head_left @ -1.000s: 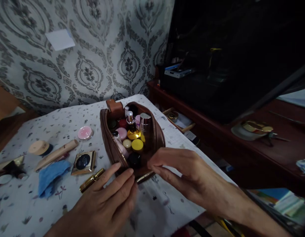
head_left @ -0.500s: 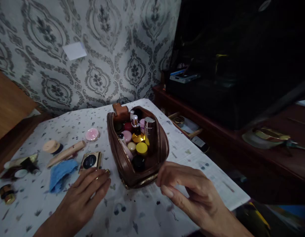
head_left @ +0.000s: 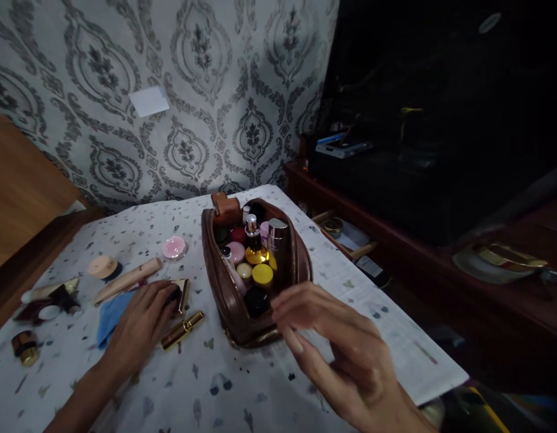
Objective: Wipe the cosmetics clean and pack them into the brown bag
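A brown makeup bag (head_left: 215, 273) stands unzipped on the table, filled with several jars and bottles, among them a yellow-lidded jar (head_left: 263, 275) and a glass perfume bottle (head_left: 257, 254). My left hand (head_left: 141, 319) reaches over a gold-edged compact (head_left: 184, 296), its fingers curved on the compact's left part and partly hiding it. Beside that hand lies a gold lipstick tube (head_left: 183, 329). A blue cloth (head_left: 111, 319) is partly under the same hand. At the bag's near right edge, my right hand (head_left: 337, 343) is open, fingers bent and thumb apart, with nothing visible in it.
Left on the patterned tablecloth (head_left: 206, 391) are a beige jar (head_left: 102, 266), a beige tube (head_left: 129, 280), a pink round container (head_left: 174, 247), several small tubes and a brown-gold bottle (head_left: 24, 347). An open drawer (head_left: 350, 234) and a dark television (head_left: 441, 120) stand right.
My left hand has moved left and away onto the compact, uncovering the lipstick tube. My right hand has shifted slightly left across the bag's near edge. The view has turned a little.
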### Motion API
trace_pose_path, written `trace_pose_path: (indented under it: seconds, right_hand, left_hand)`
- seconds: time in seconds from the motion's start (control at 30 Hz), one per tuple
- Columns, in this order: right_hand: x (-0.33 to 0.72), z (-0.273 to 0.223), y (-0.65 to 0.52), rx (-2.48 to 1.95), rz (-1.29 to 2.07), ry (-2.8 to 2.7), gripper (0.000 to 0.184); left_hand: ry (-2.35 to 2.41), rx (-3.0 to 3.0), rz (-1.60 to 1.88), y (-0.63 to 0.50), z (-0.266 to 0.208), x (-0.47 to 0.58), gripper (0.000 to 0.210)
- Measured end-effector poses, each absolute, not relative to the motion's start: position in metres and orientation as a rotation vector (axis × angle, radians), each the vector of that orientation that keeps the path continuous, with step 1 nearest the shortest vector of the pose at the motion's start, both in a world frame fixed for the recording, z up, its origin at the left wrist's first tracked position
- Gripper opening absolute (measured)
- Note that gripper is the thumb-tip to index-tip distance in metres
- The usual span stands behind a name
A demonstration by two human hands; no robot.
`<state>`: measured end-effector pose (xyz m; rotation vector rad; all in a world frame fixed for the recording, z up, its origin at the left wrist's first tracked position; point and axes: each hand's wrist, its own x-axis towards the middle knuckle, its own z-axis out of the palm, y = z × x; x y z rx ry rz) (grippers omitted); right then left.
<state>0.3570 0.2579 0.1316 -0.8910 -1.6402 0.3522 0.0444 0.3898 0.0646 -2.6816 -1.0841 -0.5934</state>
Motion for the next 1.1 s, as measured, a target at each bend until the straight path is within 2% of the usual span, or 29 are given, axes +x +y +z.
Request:
trace_pose_path:
  seconds: [0.03,0.17,0.43,0.6,0.8,0.97,1.1]
  right_hand:
    - [0.357,0.134,0.261,-0.959,0.312,-1.643,0.011]
    - [0.354,0.141,0.281,-1.231,0.387,-1.764,0.042]
    - [0.344,0.143,0.327,-1.317,0.673,-1.895,0.061]
    - [0.343,0.146,0.335,-1.283,0.854,-1.964,0.063]
    - [0.349,0.147,0.337,-1.199,0.906,-1.968,0.062]
    - [0.355,0.149,0.331,-1.245,0.741,-1.883,0.056]
    - [0.357,0.148,0.324,-1.232,0.521,-1.746,0.038]
  left_hand:
    - [-1.111,-2.693,-0.597,0.390,0.062,0.044,0.032]
    - [-1.203,-2.725,-0.621,0.391,0.051,0.040,0.032]
    - [-1.148,-2.712,-0.694,0.390,0.037,0.036,0.030]
    - [-1.160,-2.699,-0.706,0.391,0.033,0.033,0.031]
    - [-1.142,-2.698,-0.703,0.392,0.030,0.031,0.032]
    - [-1.161,-2.712,-0.700,0.392,0.034,0.033,0.029]
    - [-1.237,-2.735,-0.696,0.391,0.037,0.034,0.027]
